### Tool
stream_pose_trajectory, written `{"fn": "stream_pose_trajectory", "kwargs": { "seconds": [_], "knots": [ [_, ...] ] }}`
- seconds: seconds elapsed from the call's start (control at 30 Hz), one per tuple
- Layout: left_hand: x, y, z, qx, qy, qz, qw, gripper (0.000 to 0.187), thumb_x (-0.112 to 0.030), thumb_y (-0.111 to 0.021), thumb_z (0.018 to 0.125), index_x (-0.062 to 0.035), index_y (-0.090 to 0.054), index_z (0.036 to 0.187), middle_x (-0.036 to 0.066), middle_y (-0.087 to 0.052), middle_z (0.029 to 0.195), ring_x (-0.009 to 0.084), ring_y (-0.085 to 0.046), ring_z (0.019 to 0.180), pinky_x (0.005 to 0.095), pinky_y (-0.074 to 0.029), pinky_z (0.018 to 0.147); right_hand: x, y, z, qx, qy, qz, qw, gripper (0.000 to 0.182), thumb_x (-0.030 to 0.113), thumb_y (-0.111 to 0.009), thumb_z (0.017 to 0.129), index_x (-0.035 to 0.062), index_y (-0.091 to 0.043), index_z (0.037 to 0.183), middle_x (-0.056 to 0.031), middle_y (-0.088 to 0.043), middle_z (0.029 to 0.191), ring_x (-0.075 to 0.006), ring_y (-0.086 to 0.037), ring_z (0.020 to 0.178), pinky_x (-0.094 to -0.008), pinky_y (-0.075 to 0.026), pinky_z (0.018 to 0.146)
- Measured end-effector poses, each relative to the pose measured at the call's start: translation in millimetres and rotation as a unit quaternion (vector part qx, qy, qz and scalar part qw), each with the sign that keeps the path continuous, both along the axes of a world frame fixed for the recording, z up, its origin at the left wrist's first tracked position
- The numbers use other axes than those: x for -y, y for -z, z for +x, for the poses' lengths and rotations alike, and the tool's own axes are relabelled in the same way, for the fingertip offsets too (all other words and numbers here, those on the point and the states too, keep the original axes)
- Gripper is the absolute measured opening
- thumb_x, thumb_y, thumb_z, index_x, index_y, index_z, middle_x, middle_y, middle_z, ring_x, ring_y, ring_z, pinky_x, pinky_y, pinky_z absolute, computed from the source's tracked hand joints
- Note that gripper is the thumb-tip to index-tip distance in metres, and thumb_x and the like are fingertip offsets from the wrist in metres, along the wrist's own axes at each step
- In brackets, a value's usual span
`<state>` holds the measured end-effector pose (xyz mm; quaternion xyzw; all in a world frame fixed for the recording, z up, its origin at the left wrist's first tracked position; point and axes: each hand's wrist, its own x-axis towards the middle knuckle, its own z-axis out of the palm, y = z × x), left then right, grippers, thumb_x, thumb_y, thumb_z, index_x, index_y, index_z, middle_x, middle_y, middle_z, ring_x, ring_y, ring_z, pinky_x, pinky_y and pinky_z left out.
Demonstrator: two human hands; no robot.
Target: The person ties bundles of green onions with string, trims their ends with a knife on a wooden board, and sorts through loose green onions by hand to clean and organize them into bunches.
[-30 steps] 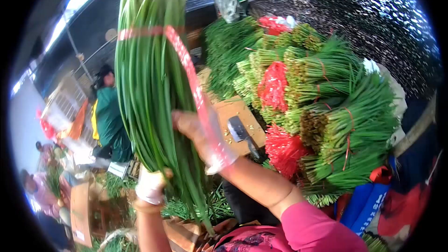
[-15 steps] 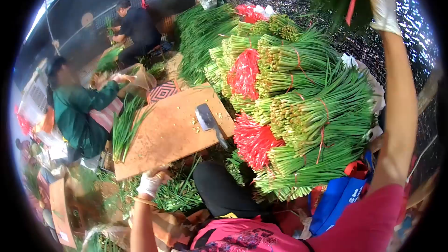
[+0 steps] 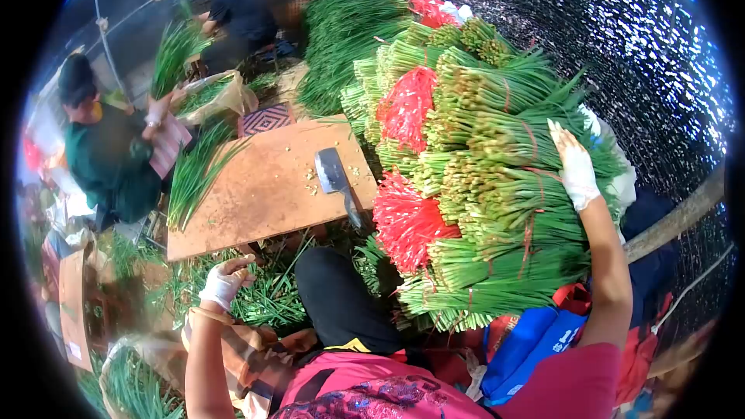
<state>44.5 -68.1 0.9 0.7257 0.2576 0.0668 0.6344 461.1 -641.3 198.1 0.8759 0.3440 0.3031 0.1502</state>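
My right hand (image 3: 576,171), in a white glove with bare fingertips, lies with fingers stretched out on the upper right of a tall stack of green chive bundles (image 3: 497,163), tied with thin red bands. My left hand (image 3: 225,281), gloved likewise, hovers in front of the wooden board (image 3: 256,202). Its fingers are loosely curled, and I see nothing in them. A cleaver (image 3: 332,172) lies on the board's right side among small cut bits. Loose chives (image 3: 194,178) rest along the left edge. Two clumps of red plastic ties (image 3: 409,225) sit on the stack.
A co-worker in dark green (image 3: 112,155) sits at the left, holding up a bunch of chives (image 3: 172,58). Another person in dark clothes (image 3: 240,15) works farther back. Loose greens (image 3: 272,295) litter the floor. A blue bag (image 3: 528,349) stands beside my right arm.
My right hand has come down from the upper right, where it held up a chive bunch, onto the stack. The green-clad co-worker now holds chives upright. The view has shifted somewhat.
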Motion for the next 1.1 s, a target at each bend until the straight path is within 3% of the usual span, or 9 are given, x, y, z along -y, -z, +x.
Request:
{"fn": "stream_pose_trajectory", "kwargs": {
  "seconds": [0.17,0.27,0.33,0.5,0.63,0.7,0.73,0.87,1.1],
  "knots": [
    [5,-12,-12,-0.040,0.006,-0.012,0.999,0.033,0.001,-0.055,0.087,0.0030,-0.057,0.119,0.010,-0.065,0.106,0.0160,-0.065,0.080,0.0258,-0.054,0.068,-1,-50,-24,-0.088,0.086,-0.047,0.991,0.075,-0.001,-0.056,0.074,0.0149,-0.032,0.144,-0.0127,-0.053,0.131,-0.0226,-0.057,0.111,-0.0349,-0.046,0.091],
    [-3,-19,-33,-0.054,-0.012,0.005,0.998,0.028,0.001,-0.056,0.087,0.0038,-0.060,0.115,0.010,-0.066,0.103,0.0160,-0.065,0.081,0.0255,-0.053,0.071,1,-113,-77,-0.129,0.113,0.112,0.979,0.057,0.006,-0.064,0.075,0.0096,-0.052,0.130,-0.0200,-0.060,0.117,-0.0293,-0.063,0.098,-0.0322,-0.047,0.088],
    [-14,-14,-51,-0.025,-0.018,0.011,0.999,0.023,-0.001,-0.056,0.087,0.0039,-0.062,0.110,0.010,-0.068,0.096,0.0152,-0.065,0.079,0.0259,-0.053,0.071,-6,-132,-93,-0.278,-0.033,0.428,0.860,0.049,0.001,-0.057,0.081,0.0067,-0.053,0.129,-0.0130,-0.062,0.119,-0.0191,-0.060,0.104,-0.0267,-0.045,0.090],
    [2,-53,-80,-0.008,-0.075,0.301,0.951,0.026,-0.022,-0.056,0.088,0.0009,-0.068,0.093,0.011,-0.070,0.082,0.0150,-0.064,0.072,0.0296,-0.051,0.067,-91,-140,-168,-0.315,-0.208,0.454,0.807,0.042,-0.002,-0.048,0.085,-0.0011,-0.053,0.127,-0.0139,-0.056,0.128,-0.0190,-0.056,0.112,-0.0285,-0.040,0.099],
    [51,-91,-104,-0.032,-0.201,0.095,0.974,0.030,-0.029,-0.063,0.083,-0.0023,-0.067,0.095,0.007,-0.067,0.080,0.0180,-0.060,0.070,0.0322,-0.048,0.064,-164,-72,-211,-0.494,-0.334,0.286,0.750,0.045,0.006,-0.051,0.079,-0.0019,-0.055,0.123,-0.0168,-0.057,0.125,-0.0258,-0.057,0.110,-0.0364,-0.046,0.093],
    [50,-69,-141,0.074,-0.018,0.585,0.807,0.033,-0.020,-0.064,0.078,-0.0101,-0.065,0.110,0.009,-0.066,0.102,0.0191,-0.061,0.089,0.0315,-0.050,0.078,-213,-14,-223,-0.589,-0.375,0.192,0.689,0.044,0.007,-0.061,0.075,0.0021,-0.060,0.119,-0.0142,-0.066,0.108,-0.0221,-0.062,0.093,-0.0338,-0.050,0.083],
    [62,-59,-140,0.032,-0.170,0.162,0.972,0.030,-0.018,-0.061,0.084,-0.0102,-0.064,0.113,0.008,-0.065,0.105,0.0145,-0.059,0.090,0.0290,-0.049,0.079,-243,-11,-262,-0.667,-0.284,0.158,0.670,0.044,0.004,-0.048,0.078,-0.0003,-0.058,0.120,-0.0118,-0.064,0.107,-0.0152,-0.059,0.091,-0.0253,-0.046,0.084],
    [98,-40,-193,0.042,-0.263,0.304,0.915,0.040,-0.014,-0.064,0.082,-0.0083,-0.059,0.121,0.010,-0.066,0.099,0.0226,-0.063,0.088,0.0311,-0.049,0.082,-318,60,-317,-0.690,-0.351,0.016,0.633,0.054,-0.011,-0.052,0.070,0.0039,-0.060,0.121,-0.0097,-0.066,0.097,-0.0126,-0.060,0.082,-0.0243,-0.049,0.076],
    [132,-20,-361,0.245,-0.583,0.106,0.767,0.026,0.000,-0.055,0.088,0.0006,-0.062,0.113,0.009,-0.067,0.107,0.0146,-0.064,0.088,0.0266,-0.053,0.077,-398,84,-374,-0.683,-0.450,-0.109,0.565,0.051,-0.010,-0.054,0.070,0.0025,-0.061,0.119,-0.0109,-0.067,0.094,-0.0132,-0.062,0.079,-0.0237,-0.049,0.073]
  ]
}}
